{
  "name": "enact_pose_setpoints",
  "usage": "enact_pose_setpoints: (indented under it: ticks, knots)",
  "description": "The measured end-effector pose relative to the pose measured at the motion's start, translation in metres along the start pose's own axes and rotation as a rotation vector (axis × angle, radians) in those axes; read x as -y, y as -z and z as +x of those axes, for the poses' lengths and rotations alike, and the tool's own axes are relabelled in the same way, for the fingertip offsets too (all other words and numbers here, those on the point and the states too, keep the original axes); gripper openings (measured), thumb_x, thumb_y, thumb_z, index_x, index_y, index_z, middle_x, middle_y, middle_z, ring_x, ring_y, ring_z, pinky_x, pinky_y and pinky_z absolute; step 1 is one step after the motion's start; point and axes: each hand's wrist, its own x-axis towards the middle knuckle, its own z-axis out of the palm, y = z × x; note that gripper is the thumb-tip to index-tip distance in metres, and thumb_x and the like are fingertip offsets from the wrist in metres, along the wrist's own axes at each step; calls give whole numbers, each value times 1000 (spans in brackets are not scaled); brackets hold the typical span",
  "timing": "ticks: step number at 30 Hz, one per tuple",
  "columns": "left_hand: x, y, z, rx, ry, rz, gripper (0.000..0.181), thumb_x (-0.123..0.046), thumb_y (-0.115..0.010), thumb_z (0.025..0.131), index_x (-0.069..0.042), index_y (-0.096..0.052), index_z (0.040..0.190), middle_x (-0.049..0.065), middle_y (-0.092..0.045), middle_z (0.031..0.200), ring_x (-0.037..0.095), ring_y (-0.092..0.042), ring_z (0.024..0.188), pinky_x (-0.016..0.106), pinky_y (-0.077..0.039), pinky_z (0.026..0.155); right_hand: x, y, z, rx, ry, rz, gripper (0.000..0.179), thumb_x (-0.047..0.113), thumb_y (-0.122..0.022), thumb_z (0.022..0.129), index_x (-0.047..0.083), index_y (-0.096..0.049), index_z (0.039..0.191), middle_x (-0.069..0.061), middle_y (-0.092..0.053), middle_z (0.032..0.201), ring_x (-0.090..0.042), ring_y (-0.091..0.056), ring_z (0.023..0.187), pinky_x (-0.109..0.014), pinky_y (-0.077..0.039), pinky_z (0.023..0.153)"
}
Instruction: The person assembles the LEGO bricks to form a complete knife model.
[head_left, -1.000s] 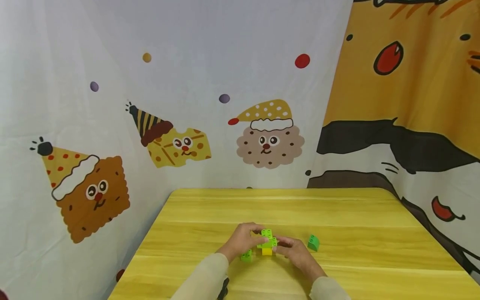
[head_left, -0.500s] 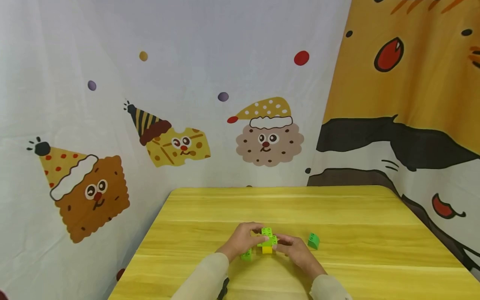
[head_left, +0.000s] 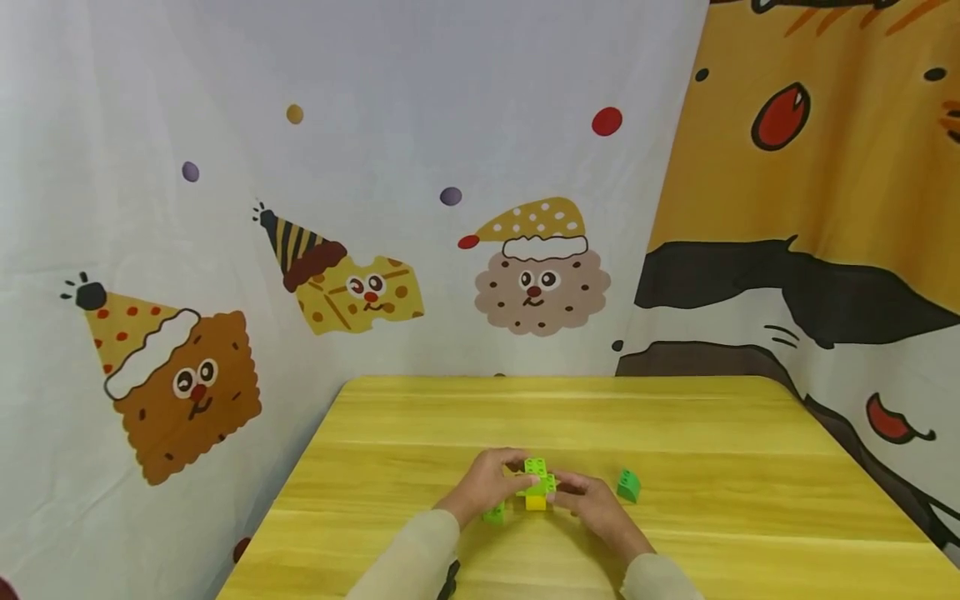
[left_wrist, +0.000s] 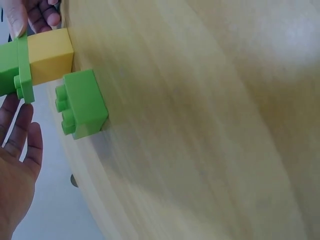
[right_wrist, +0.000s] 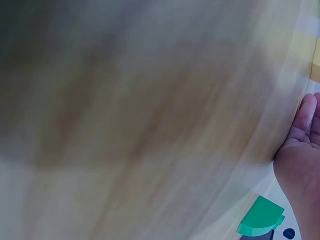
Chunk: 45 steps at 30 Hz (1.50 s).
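1. Cartoon-printed cloth (head_left: 517, 125) hangs behind the wood-grain tabletop (head_left: 675, 433).
2. My left grip (head_left: 489, 483) pinches the stack (head_left: 539, 489), thumb on its near side, a finger behind it.
3. My right grip (head_left: 596, 507) pinches the stack's right edge between thumb and fingertips.
4. Between both grips, the stack stands upright, light green over yellow.
5. One light-green brick (head_left: 494, 514) sits just left of it, studs up; a dark-green brick (head_left: 628, 486) lies near my right grip.
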Motion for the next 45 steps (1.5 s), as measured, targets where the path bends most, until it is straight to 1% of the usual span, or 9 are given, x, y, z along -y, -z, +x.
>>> enact_pose_setpoints:
  ticks: [4, 9, 18, 23, 27, 32, 34, 39, 45]
  knots:
    - [2, -1, -1, -5, 2, -17, 33, -35, -70, 94, -20, -69, 124, -12, -63, 104, 13, -56, 99, 34, -50, 80, 0, -1, 1, 8, 1, -1, 54, 34, -75, 89, 5, -62, 134, -13, -65, 123, -28, -59, 110, -41, -52, 82]
    - [2, -2, -2, 0, 2, -18, 34, -36, -69, 94, -21, -68, 125, -12, -63, 105, 13, -56, 100, 33, -50, 80, -1, -1, 0, 11, 2, -1, 54, 34, -75, 89, 4, -63, 133, -14, -65, 122, -28, -60, 109, -41, -51, 82]
    - [4, -3, -3, 14, -4, -46, 33, -34, -69, 95, -20, -67, 125, -10, -63, 103, 14, -56, 99, 31, -49, 79, -4, -2, -1, 27, -15, 7, 58, 37, -73, 90, 4, -60, 135, -15, -64, 126, -29, -59, 112, -44, -50, 84]
    - [6, -3, -4, 17, -2, -57, 39, -34, -68, 95, -16, -65, 129, -10, -62, 103, 14, -56, 99, 30, -50, 78, -3, -2, -2, 31, -25, 10, 58, 37, -73, 90, 4, -60, 136, -15, -64, 126, -29, -59, 112, -45, -50, 85]
    - [5, -3, -3, 9, 0, -57, 42, -35, -68, 96, -12, -64, 131, -10, -62, 104, 15, -56, 100, 29, -50, 78, -2, -3, 0, 13, -30, 5, 57, 35, -74, 89, 4, -61, 135, -15, -65, 124, -28, -60, 110, -43, -50, 83]
    - [3, -2, -3, -1, 2, -56, 39, -34, -68, 96, -14, -65, 129, -10, -62, 104, 16, -56, 101, 30, -50, 79, 0, -3, 2, -23, -29, 4, 54, 30, -76, 89, 2, -62, 133, -15, -67, 119, -26, -61, 105, -39, -51, 78]
    - [3, -2, -4, -3, 0, -64, 40, -33, -68, 96, -12, -64, 130, -8, -62, 104, 17, -56, 101, 30, -51, 79, 1, -3, 2, -28, -27, 7, 53, 29, -76, 88, 2, -63, 132, -14, -67, 119, -26, -61, 104, -40, -51, 78]
    - [3, -4, -5, -11, 9, -85, 41, -33, -69, 95, -11, -64, 130, -6, -63, 105, 16, -57, 99, 29, -51, 77, 1, -2, 2, -7, -29, 7, 55, 33, -76, 89, 3, -62, 133, -14, -66, 121, -26, -60, 107, -41, -50, 80]
    - [2, -4, -6, -7, 18, -103, 37, -33, -69, 95, -15, -65, 127, -8, -63, 104, 15, -57, 98, 29, -51, 76, -1, -2, 1, 11, -40, -8, 58, 37, -75, 89, 4, -61, 134, -13, -64, 123, -27, -59, 109, -40, -50, 81]
